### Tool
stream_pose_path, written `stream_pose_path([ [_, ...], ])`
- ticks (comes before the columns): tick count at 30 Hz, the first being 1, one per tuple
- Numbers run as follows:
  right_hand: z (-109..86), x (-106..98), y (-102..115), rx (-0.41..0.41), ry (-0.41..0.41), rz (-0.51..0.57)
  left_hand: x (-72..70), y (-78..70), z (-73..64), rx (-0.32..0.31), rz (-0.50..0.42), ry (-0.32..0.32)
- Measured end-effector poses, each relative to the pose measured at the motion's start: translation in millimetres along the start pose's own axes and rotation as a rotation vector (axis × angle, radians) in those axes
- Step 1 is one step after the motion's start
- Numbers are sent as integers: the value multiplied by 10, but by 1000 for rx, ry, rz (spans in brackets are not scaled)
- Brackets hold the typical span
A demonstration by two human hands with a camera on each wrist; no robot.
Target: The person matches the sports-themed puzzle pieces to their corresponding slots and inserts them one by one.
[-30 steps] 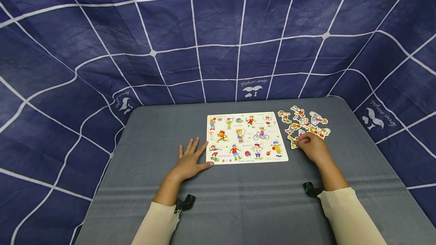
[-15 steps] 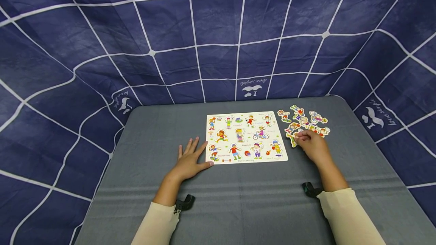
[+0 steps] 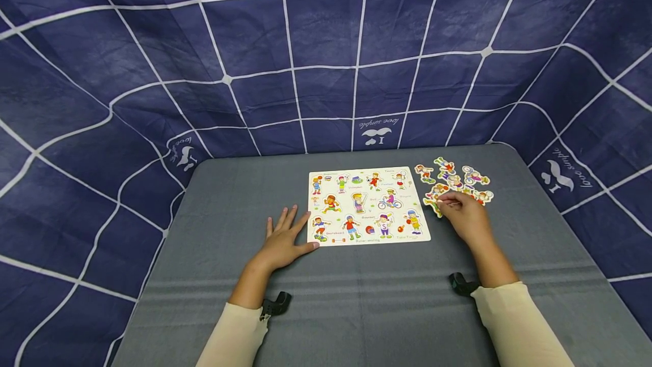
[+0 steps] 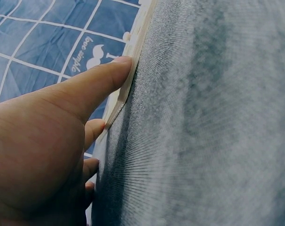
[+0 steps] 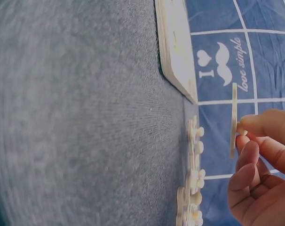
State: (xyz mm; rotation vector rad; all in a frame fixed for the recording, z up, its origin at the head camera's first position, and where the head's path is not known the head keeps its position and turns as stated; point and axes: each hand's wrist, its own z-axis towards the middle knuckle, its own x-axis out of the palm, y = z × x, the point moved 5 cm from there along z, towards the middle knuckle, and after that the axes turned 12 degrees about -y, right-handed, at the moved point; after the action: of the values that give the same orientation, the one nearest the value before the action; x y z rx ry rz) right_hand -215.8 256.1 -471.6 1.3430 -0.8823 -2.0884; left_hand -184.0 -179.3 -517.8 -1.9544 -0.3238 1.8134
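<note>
A pale wooden puzzle board [image 3: 367,192] printed with sports figures lies flat on the table. My left hand [image 3: 282,248] rests spread beside its lower left corner, the thumb and a finger touching the edge. In the left wrist view the thumb [image 4: 105,75] lies against the board's side. My right hand [image 3: 466,222] pinches a figure-shaped puzzle piece [image 3: 430,205] by its small knob. The right wrist view has this piece [image 5: 233,122] edge-on and raised off the table, while the other fingers are loosely curled.
Several loose knobbed puzzle pieces [image 3: 476,176] lie clustered right of the board, some overlapping, close beyond my right hand. Grey cloth [image 3: 367,299] covers the table. A blue curtain [image 3: 326,92] with white lines hangs behind and at both sides.
My right hand has lifted the pinched piece and shifted it slightly left and away from me. My left hand and the board stay in place.
</note>
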Motion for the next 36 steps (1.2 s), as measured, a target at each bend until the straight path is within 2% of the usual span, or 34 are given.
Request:
stream_pose_path([
  [8,-5,37,61,-3,-29,-26,-9,-4,-5,3,-4,-8],
  [17,-28,94,199,-67,-59,14,-19,-3,-9,17,-16,-34],
  [23,-28,153,233,-55,-55,12,-11,-5,-8,12,-9,-22],
  [30,-36,222,291,-88,-56,11,-3,-11,-2,5,-3,-5],
  [36,-35,305,332,-72,-28,12,11,5,2,21,-9,-29],
])
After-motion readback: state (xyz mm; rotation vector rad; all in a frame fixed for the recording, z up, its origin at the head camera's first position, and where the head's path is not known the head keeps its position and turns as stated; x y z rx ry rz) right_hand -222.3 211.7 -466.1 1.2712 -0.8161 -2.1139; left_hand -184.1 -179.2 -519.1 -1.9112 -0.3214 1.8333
